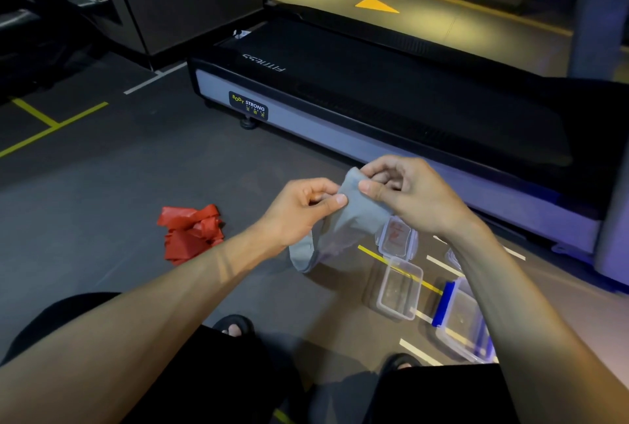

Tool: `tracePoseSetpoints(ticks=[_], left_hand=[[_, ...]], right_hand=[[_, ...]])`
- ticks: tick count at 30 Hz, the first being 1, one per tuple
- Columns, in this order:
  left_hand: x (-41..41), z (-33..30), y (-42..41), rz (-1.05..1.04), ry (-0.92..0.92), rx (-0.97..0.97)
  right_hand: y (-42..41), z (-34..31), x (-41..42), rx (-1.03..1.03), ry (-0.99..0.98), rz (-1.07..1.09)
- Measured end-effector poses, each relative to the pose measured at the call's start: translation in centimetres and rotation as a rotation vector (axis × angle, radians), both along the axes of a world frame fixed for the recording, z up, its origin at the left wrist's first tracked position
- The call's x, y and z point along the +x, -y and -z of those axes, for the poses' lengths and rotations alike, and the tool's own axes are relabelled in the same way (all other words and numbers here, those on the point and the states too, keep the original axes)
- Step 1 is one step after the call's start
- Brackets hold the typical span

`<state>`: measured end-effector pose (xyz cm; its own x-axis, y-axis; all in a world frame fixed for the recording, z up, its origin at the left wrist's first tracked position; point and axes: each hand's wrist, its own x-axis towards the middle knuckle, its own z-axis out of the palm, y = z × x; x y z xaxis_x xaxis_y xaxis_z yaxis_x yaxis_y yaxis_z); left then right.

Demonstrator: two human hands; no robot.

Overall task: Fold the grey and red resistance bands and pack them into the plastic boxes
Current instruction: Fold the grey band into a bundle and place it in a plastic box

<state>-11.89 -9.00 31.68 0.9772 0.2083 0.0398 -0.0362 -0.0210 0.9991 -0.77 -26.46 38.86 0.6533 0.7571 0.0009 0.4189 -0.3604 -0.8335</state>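
Note:
A grey resistance band (354, 216) hangs between both hands above the floor, its loose loop drooping toward my left forearm. My left hand (303, 205) pinches its upper left edge with thumb and fingers. My right hand (405, 192) pinches the top right part, fingers curled round it. A crumpled red resistance band (192, 231) lies on the dark floor to the left. An open clear plastic box (400, 292) sits on the floor below my right hand, its lid (396, 236) just beyond it. A second clear box with a blue clip (457, 318) lies partly behind my right forearm.
A black treadmill (374, 96) stretches across the floor just beyond my hands. Yellow and white floor lines run under the boxes. My sandalled feet (235, 326) and knees in dark shorts fill the bottom edge.

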Motion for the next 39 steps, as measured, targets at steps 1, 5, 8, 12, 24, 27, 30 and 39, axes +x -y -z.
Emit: tracePoseSetpoints(ticks=[1, 5, 8, 12, 24, 27, 30, 39], left_hand=[[0.02, -0.1, 0.03, -0.005, 0.0, 0.001], [0.15, -0.24, 0.23, -0.016, 0.001, 0.014], [0.27, -0.22, 0.34, -0.038, -0.007, 0.037], [0.4, -0.04, 0.45, -0.062, 0.007, 0.016], [0.43, 0.39, 0.37, -0.055, 0.013, 0.023], [0.46, 0.35, 0.3, -0.064, 0.008, 0.023], [0.46, 0.47, 0.36, -0.064, 0.014, 0.021], [0.27, 0.17, 0.54, 0.037, -0.008, 0.02]], right_hand=[[0.03, 0.02, 0.0, 0.003, -0.007, 0.001], [0.3, 0.03, 0.02, -0.018, 0.013, -0.008], [0.55, 0.21, 0.19, -0.04, 0.029, -0.041], [0.54, 0.35, 0.29, -0.076, 0.056, -0.056], [0.3, 0.49, 0.02, -0.165, 0.025, -0.096], [0.21, 0.29, -0.31, -0.091, -0.038, -0.071], [0.06, 0.59, -0.52, -0.097, -0.041, -0.052], [0.46, 0.29, 0.09, -0.035, -0.15, -0.001]])
